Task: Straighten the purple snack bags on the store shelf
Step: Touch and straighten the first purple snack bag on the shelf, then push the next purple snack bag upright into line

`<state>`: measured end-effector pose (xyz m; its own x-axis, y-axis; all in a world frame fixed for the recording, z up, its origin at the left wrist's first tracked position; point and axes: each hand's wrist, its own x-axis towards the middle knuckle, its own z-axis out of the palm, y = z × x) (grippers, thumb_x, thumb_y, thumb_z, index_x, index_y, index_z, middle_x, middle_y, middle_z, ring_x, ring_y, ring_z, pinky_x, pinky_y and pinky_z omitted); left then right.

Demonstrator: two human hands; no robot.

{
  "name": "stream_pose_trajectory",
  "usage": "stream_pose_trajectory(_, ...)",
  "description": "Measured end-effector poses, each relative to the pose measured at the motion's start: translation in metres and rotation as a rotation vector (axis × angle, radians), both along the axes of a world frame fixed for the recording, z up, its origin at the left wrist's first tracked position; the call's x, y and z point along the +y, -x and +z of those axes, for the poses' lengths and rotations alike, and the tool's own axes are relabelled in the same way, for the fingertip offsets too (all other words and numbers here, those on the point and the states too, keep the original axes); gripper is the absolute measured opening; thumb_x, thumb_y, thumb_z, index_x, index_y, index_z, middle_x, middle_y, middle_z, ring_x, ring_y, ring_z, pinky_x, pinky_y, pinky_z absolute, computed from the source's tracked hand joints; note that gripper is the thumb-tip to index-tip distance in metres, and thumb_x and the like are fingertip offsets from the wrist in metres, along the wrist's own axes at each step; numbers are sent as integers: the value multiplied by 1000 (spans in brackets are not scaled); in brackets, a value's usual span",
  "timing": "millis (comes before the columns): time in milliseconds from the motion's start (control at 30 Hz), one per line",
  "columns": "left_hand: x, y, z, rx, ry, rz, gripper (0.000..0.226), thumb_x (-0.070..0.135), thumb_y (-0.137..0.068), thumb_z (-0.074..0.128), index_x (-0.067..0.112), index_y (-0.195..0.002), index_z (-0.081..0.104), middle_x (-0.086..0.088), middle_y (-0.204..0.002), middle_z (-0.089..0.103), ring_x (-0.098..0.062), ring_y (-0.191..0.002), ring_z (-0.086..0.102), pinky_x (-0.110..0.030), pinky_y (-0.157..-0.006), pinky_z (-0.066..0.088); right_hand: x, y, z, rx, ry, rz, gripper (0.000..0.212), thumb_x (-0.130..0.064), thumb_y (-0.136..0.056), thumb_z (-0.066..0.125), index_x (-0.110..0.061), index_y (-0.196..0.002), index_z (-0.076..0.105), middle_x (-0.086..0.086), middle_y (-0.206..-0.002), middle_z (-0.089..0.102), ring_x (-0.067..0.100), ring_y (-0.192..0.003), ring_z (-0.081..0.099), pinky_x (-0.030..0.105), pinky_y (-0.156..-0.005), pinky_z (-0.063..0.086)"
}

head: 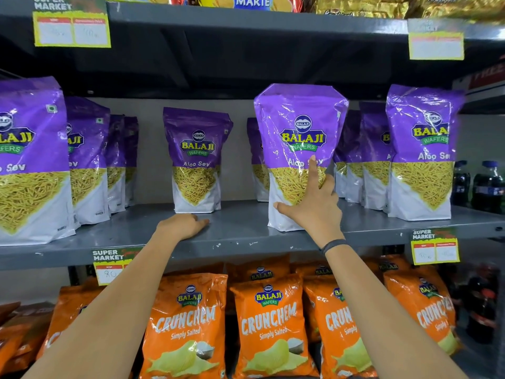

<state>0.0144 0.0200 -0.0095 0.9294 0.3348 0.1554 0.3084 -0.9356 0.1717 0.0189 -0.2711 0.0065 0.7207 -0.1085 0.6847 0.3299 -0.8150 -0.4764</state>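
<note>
Several purple Balaji Aloo Sev bags stand in rows on the grey middle shelf (240, 231). My right hand (314, 203) lies flat against the lower front of one upright purple bag (299, 127) near the shelf's front edge, fingers spread, forefinger pointing up, thumb at the bag's left bottom corner. Further back to the left stands a smaller-looking purple bag (196, 157), alone in its row. My left hand (181, 224) rests on the shelf just in front of that bag, fingers curled, holding nothing. More purple bags stand at the far left (30, 160) and right (422, 151).
Orange Crunchem bags (269, 324) fill the shelf below. Dark drink bottles (489, 187) stand at the right end of the middle shelf. Yellow price tags (434, 248) hang from the shelf edges. The upper shelf (246, 16) overhangs the purple bags.
</note>
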Motion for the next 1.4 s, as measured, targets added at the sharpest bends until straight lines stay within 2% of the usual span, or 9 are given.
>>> stream_pose_trajectory(300, 1, 0, 1, -12, -3, -5, 62, 61, -90, 27, 25, -130, 58, -9, -145, 53, -28, -129, 51, -46, -110, 40, 3, 1, -14, -117, -14, -45, 112, -64, -68, 68, -35, -151, -1, 15, -152, 18, 42, -128, 39, 55, -87, 48)
stream_pose_trajectory(467, -2, 0, 0, -44, 3, -5, 52, 49, -95, 30, 20, -126, 60, -13, -143, 54, -30, -126, 52, -42, -107, 42, 11, -4, -37, -237, -27, -95, 93, -68, -80, 52, -24, -153, 12, 25, -151, 24, 45, -132, 37, 57, -86, 48)
stream_pose_trajectory(567, -4, 0, 0, -58, 1, 8, 49, 43, -97, 31, 16, -126, 60, -14, -141, 55, -31, -126, 52, -41, -105, 42, 16, -5, -50, -335, -55, -114, 82, -63, -88, 44, -20, -152, 17, 26, -151, 26, 43, -136, 34, 58, -98, 41)
stream_pose_trajectory(767, -6, 3, 3, -77, 2, 12, 44, 38, -96, 32, 15, -118, 63, -16, -134, 59, -31, -119, 55, -39, -99, 44, 25, -2, -65, -570, 15, -118, 64, -47, -94, 48, -18, -148, 30, 25, -153, 25, 39, -143, 20, 57, -114, 20)
stream_pose_trajectory(900, -3, 13, 9, -29, -36, 52, 57, 43, -96, 26, 19, -145, 41, -10, -155, 40, -30, -139, 41, -44, -113, 35, 43, 6, -57, -769, 114, -33, 57, -41, -95, 49, -20, -144, 30, 22, -150, 21, 39, -141, 21, 50, -117, 15)
stream_pose_trajectory(1000, 19, 24, 13, -10, -50, 63, 61, 47, -96, 26, 19, -149, 34, -9, -159, 35, -30, -144, 34, -47, -117, 30, 65, 14, -42, -828, 104, 103, 54, -35, -95, 51, -20, -143, 32, 20, -150, 21, 37, -142, 21, 49, -116, 21)
stream_pose_trajectory(1200, 69, 49, 17, -47, -67, 77, 59, 45, -100, 25, 14, -148, 38, -15, -156, 38, -32, -143, 36, -48, -116, 31, 135, 11, -5, -591, -17, 318, 57, -32, -90, 52, -18, -144, 37, 19, -153, 29, 35, -143, 24, 43, -115, 23)
stream_pose_trajectory(1300, 89, 54, 15, -53, -92, 64, 58, 44, -100, 24, 12, -146, 40, -17, -153, 41, -33, -141, 38, -45, -115, 34, 176, -2, 11, -330, -69, 412, 69, -32, -88, 58, -21, -149, 27, 19, -154, 23, 37, -143, 20, 52, -108, 32)
stream_pose_trajectory(1400, 100, 55, 10, -69, -51, 24, 53, 38, -101, 27, 6, -139, 48, -19, -145, 49, -34, -133, 45, -41, -109, 39, 215, -21, 20, -146, -71, 401, 83, -38, -84, 65, -25, -150, 19, 19, -155, 16, 37, -142, 18, 53, -105, 34)
